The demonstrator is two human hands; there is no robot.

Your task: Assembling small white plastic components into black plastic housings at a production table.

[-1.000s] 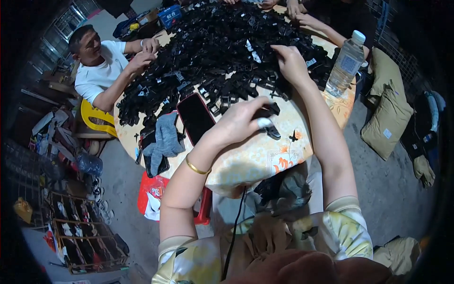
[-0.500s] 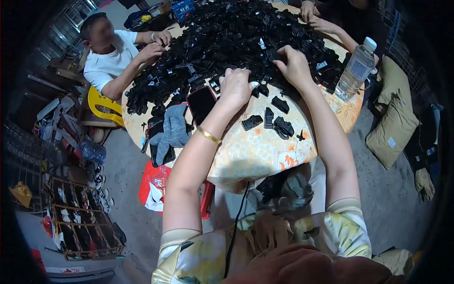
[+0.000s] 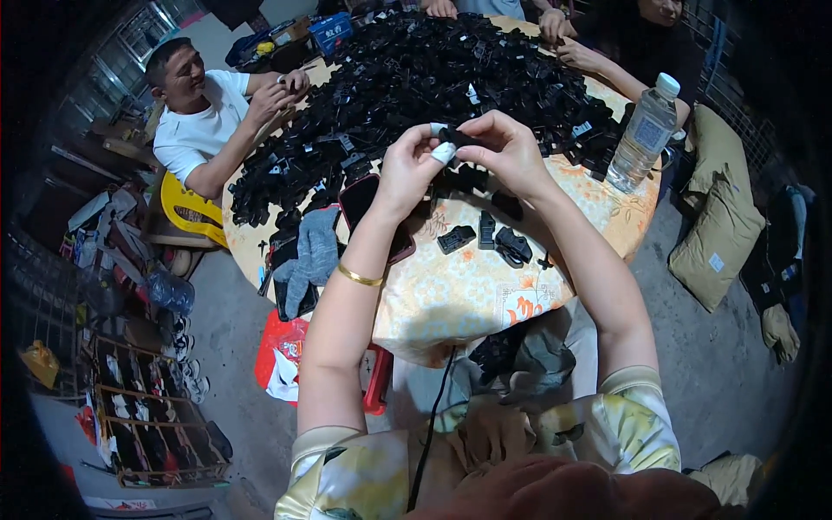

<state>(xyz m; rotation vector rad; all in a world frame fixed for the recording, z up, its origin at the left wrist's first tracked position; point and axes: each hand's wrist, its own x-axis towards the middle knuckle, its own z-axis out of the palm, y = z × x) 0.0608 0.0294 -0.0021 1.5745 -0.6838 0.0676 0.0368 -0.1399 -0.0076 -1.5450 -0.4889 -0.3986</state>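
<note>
Near the front of the heap, my left hand [image 3: 406,180] and my right hand [image 3: 513,163] meet over a small black plastic part [image 3: 458,139]. Both hands pinch it between thumb and fingers, which partly cover it. White wraps are on the thumb and a finger of my left hand. Behind them spreads a large pile of black plastic parts [image 3: 416,78]. Several loose black pieces [image 3: 456,238] lie on the patterned cloth [image 3: 433,299] between my forearms. A dark phone [image 3: 357,201] is partly hidden beside my left wrist.
A clear bottle [image 3: 643,134] stands at the round table's right side. Grey cloth [image 3: 316,247] lies at its left edge. A person in a white shirt [image 3: 204,126] works on the left; other people's hands [image 3: 581,56] show at the far side. Tan sacks [image 3: 719,212] are on the right.
My hands have left the heap and come together, now with a black part between them. The person on the left has raised their hands. Another person's hand has appeared at the far edge.
</note>
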